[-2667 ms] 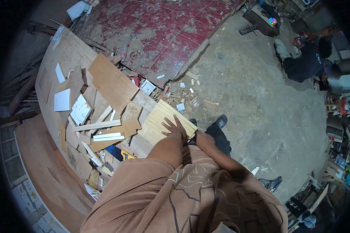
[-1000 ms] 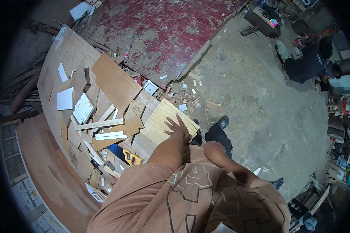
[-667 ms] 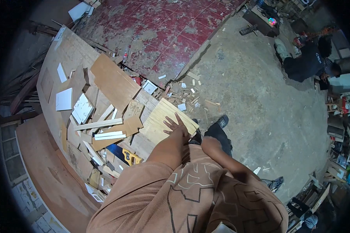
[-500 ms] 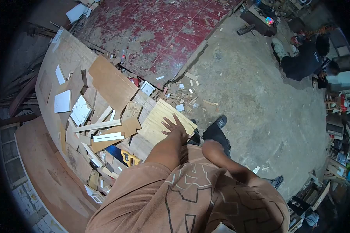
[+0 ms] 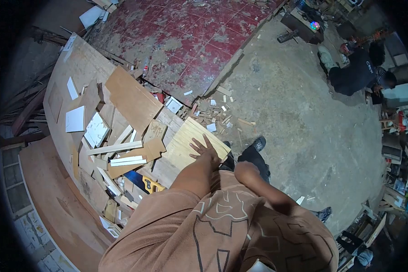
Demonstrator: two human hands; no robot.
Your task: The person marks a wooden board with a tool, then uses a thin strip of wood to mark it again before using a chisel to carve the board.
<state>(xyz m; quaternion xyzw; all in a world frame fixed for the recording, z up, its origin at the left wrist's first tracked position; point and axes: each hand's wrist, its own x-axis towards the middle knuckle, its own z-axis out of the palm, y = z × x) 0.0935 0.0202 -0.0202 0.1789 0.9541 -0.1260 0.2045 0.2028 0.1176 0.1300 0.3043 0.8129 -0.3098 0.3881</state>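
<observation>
My left hand [image 5: 205,152] lies flat with fingers spread on a pale wooden board [image 5: 181,144] at the near end of the worktable. My right hand [image 5: 246,172] hangs just in front of my body, beyond the board's right corner. Its fingers are turned away from view, so whether they hold anything is hidden. Left of my left forearm lies a handsaw [image 5: 150,185] with a yellow and black handle and a blue blade. A brown offcut [image 5: 152,148] and white-faced strips [image 5: 128,161] are close to the board.
The worktable [image 5: 88,56] carries a large brown panel [image 5: 133,97], white-faced pieces [image 5: 75,119] and scraps. Offcuts [image 5: 213,109] litter the concrete floor [image 5: 299,122] beside a red tiled floor [image 5: 186,43]. Another person [image 5: 356,75] crouches at the upper right.
My left hand stays spread on the board. My right hand has shifted very slightly. The whole view has moved a little with my head.
</observation>
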